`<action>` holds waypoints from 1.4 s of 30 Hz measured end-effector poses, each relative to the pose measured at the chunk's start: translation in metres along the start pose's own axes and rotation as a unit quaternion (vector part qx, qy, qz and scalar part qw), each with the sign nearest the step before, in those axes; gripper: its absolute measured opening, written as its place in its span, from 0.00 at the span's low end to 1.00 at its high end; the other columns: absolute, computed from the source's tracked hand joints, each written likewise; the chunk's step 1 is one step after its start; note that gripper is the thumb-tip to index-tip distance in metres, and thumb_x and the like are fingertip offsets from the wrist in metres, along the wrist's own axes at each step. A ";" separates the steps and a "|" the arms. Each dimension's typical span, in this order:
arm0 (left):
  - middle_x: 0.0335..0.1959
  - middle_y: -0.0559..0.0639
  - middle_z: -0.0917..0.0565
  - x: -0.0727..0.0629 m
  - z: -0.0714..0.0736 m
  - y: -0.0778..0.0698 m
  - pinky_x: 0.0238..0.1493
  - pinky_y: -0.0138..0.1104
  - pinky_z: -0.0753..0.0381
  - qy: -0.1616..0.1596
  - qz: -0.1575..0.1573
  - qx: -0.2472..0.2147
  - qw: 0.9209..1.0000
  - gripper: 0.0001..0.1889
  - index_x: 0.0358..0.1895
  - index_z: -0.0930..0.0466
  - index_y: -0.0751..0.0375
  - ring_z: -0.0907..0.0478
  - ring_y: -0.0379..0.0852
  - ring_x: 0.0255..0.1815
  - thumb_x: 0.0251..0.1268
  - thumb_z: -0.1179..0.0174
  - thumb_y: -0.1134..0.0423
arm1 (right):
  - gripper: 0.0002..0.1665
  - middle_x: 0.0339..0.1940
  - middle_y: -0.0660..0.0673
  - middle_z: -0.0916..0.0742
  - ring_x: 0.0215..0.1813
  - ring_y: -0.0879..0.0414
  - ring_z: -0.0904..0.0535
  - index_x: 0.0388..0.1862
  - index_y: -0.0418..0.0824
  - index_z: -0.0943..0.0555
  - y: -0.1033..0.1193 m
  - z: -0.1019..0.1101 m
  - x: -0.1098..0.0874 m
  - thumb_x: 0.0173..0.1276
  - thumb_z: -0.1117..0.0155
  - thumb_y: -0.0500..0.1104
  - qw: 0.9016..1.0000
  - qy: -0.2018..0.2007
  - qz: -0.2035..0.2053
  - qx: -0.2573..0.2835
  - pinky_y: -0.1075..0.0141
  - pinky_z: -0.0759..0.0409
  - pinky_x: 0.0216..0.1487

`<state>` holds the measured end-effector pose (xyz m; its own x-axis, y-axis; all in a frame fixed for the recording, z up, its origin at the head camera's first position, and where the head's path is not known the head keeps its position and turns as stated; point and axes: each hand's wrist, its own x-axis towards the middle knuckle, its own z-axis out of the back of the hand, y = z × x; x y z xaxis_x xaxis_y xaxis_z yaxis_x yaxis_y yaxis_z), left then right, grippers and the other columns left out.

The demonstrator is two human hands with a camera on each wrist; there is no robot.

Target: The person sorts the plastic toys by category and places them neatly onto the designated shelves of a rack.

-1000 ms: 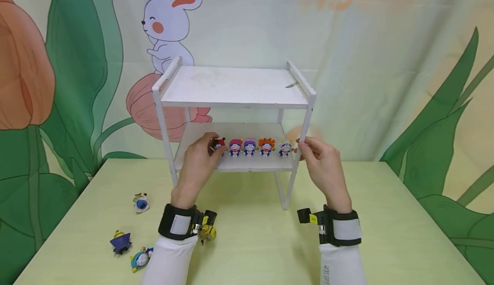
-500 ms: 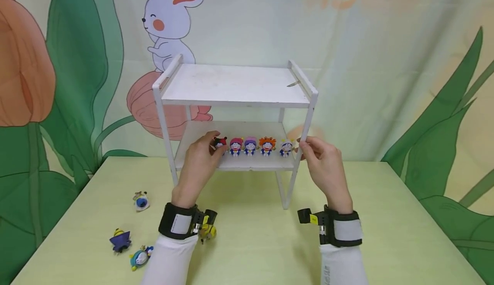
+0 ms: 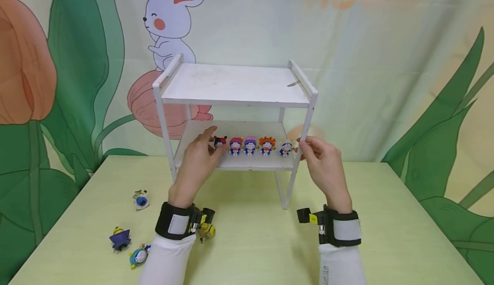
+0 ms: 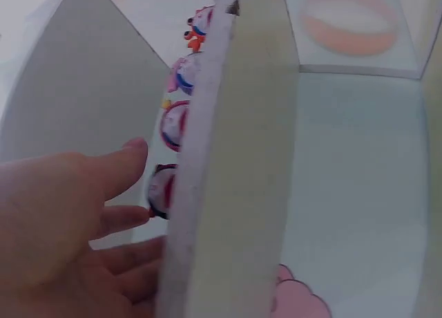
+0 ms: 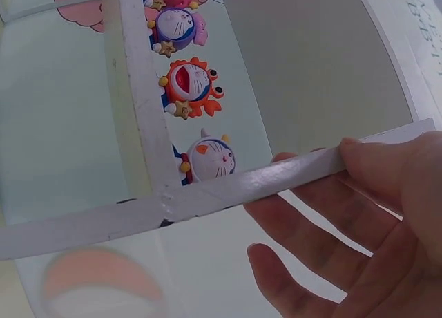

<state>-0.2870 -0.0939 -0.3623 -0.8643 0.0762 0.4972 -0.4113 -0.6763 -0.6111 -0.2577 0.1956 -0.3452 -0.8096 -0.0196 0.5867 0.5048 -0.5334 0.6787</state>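
Observation:
A small figurine with a black-and-red hat (image 3: 220, 140) stands at the left end of a row of several similar toys on the lower shelf (image 3: 247, 162) of a white rack (image 3: 235, 84). My left hand (image 3: 196, 158) is beside it, thumb and index finger spread apart; the left wrist view shows the thumb away from this figurine (image 4: 162, 191) and a fingertip right at its side. My right hand (image 3: 325, 171) pinches the rack's right front post (image 5: 276, 177), thumb in front and fingers behind. Nearest to that post is a figurine with a white hat (image 3: 285, 148).
On the table (image 3: 254, 250) at left lie a white-and-blue toy (image 3: 141, 200), a purple-and-yellow toy (image 3: 120, 238) and a teal toy (image 3: 139, 257). A yellow toy (image 3: 207, 231) is partly hidden by the left wrist camera. Behind the rack hangs a printed curtain (image 3: 362, 83).
My left index finger has lifted and the fingers have opened off the black-and-red-hatted figurine, the hand and wrist shifting slightly left. My right hand has stayed on the post.

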 end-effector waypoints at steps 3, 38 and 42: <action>0.54 0.69 0.25 -0.003 0.007 -0.005 0.42 0.50 0.20 0.023 0.013 0.007 1.000 0.34 0.73 0.41 0.65 0.21 0.60 0.45 0.70 0.40 0.54 | 0.14 0.36 0.36 0.12 0.34 0.49 0.16 0.50 0.30 0.17 0.001 0.000 0.000 0.75 0.43 0.39 1.000 0.001 0.000 0.001 0.50 0.19 0.42; 0.68 0.61 0.31 -0.058 0.060 -0.021 0.66 0.52 0.35 0.234 -0.066 0.088 0.966 0.27 0.71 0.34 0.62 0.35 0.59 0.69 0.75 0.45 0.55 | 0.15 0.37 0.37 0.12 0.35 0.46 0.16 0.50 0.32 0.17 0.000 -0.002 0.000 0.76 0.44 0.42 1.000 0.004 -0.011 -0.001 0.49 0.19 0.43; 0.67 0.61 0.29 -0.069 0.070 -0.001 0.64 0.53 0.33 0.239 -0.067 0.107 0.963 0.25 0.69 0.32 0.63 0.33 0.60 0.68 0.74 0.44 0.57 | 0.16 0.37 0.37 0.12 0.35 0.47 0.17 0.50 0.31 0.17 0.000 -0.001 0.000 0.76 0.44 0.42 1.000 0.004 -0.012 -0.003 0.49 0.20 0.42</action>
<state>-0.2065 -0.1491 -0.3530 -0.8635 0.4665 0.1916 -0.5029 -0.7687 -0.3952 -0.2583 0.1952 -0.3455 -0.8242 -0.0139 0.5661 0.4830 -0.5392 0.6899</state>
